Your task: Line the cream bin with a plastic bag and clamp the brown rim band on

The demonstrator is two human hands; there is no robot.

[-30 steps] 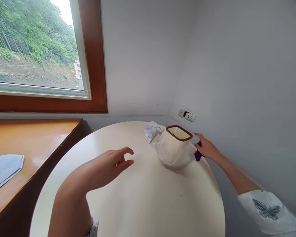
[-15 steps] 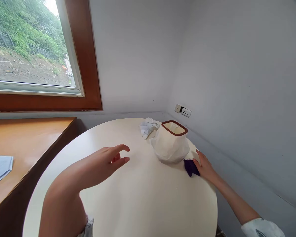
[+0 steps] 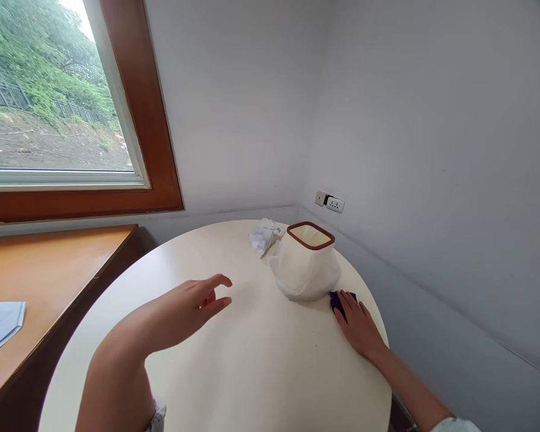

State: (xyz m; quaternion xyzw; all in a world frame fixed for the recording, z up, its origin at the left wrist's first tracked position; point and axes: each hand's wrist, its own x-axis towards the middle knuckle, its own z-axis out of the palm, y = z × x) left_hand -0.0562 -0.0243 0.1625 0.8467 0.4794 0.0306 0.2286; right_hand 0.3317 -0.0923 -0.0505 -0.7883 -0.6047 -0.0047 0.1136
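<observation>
My left hand (image 3: 202, 303) hovers over the left half of the round cream table (image 3: 252, 372), with thumb and index finger apart and nothing between them; its other fingers are curled. On the right side, my right hand (image 3: 359, 324) lies flat with fingers spread on top of a dark purple cloth (image 3: 337, 305), covering much of it. Just beyond that cloth stands a small waste bin (image 3: 309, 264) with a brown rim, a whitish plastic liner hanging loosely around its outside. A crumpled white plastic bag (image 3: 263, 236) rests behind the bin, to its left.
Grey walls meet in a corner behind the table, with a power socket (image 3: 335, 204) low on the right one. At left, an orange-brown wooden ledge (image 3: 58, 258) below the window carries folded paper (image 3: 2, 321).
My right hand has shifted from gripping the purple cloth's right edge to lying flat over it. The left hand keeps its pose. My view has tilted and turned slightly.
</observation>
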